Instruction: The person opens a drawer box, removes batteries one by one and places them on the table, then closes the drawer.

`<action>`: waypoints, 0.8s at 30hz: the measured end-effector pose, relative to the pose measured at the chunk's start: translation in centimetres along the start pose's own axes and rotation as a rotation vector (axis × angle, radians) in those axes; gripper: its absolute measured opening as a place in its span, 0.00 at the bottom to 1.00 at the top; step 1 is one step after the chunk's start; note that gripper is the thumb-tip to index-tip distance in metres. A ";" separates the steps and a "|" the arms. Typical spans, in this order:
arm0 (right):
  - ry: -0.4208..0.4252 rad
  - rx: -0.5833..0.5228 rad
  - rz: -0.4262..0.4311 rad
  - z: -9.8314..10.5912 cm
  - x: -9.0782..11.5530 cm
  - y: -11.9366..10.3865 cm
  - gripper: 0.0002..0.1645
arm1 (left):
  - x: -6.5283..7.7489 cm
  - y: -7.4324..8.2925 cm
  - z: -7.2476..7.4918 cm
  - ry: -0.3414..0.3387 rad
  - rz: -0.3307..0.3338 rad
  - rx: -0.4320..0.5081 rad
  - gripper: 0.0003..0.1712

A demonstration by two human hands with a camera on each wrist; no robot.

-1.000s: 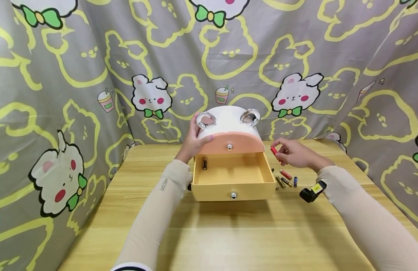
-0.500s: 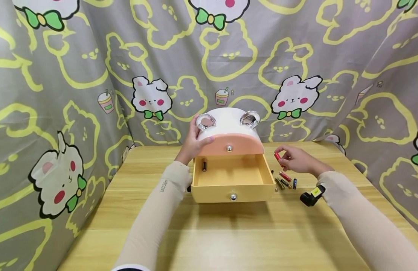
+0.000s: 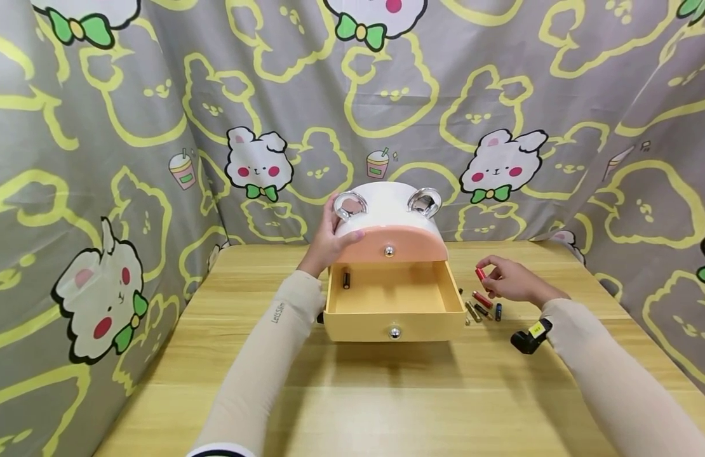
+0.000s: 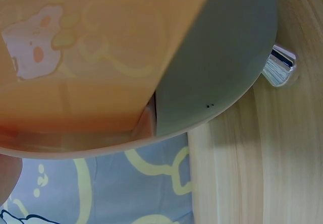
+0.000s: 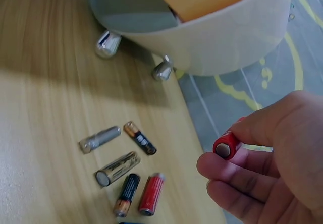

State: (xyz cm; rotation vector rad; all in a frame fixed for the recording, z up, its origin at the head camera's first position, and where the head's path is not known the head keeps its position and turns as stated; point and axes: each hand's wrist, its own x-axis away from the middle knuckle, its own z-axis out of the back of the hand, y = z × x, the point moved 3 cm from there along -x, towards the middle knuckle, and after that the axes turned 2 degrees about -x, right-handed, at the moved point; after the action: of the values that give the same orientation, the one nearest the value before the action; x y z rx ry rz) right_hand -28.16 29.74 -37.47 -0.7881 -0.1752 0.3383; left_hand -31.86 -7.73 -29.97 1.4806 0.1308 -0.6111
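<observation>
A small chest of drawers (image 3: 381, 209), white-topped with shiny ear-shaped rings, stands on the table. Its lower yellow drawer (image 3: 409, 298) is pulled out, and one dark battery (image 3: 346, 280) lies inside at the left. My left hand (image 3: 325, 246) grips the chest's left side, thumb across the peach front; in the left wrist view only a bit of that hand shows at the edge. To the right of the chest, my right hand (image 3: 515, 280) pinches a red battery (image 5: 225, 147) between thumb and fingers, above the table. Its flat end shows in the right wrist view.
Several loose batteries lie on the table beside the drawer, among them a red one (image 5: 152, 193), a gold one (image 5: 117, 168) and a silver one (image 5: 100, 139). A patterned curtain (image 3: 312, 82) surrounds the table's back and sides. A black wrist camera (image 3: 530, 337) sits by the right sleeve.
My right hand has drawn away from the chest, to the right and slightly nearer, still pinching the red battery. The left hand keeps its hold on the chest.
</observation>
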 end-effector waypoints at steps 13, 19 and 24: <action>0.007 0.002 -0.065 -0.4 0.6 3.0 0.23 | 0.0 -0.3 -0.1 0.002 -0.008 0.006 0.56; 0.021 0.009 -0.090 -0.2 0.9 4.3 0.24 | -0.1 -0.2 -0.2 -0.004 -0.001 -0.002 0.56; 0.035 0.032 -0.083 -0.1 0.9 4.6 0.24 | 0.0 -0.2 0.0 0.005 -0.003 -0.001 0.56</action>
State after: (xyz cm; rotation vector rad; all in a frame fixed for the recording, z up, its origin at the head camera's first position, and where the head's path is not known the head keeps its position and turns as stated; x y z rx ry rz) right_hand -28.33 33.01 -40.84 -0.7527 -0.1692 0.2484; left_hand -31.96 -7.70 -30.12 1.4818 0.1372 -0.6097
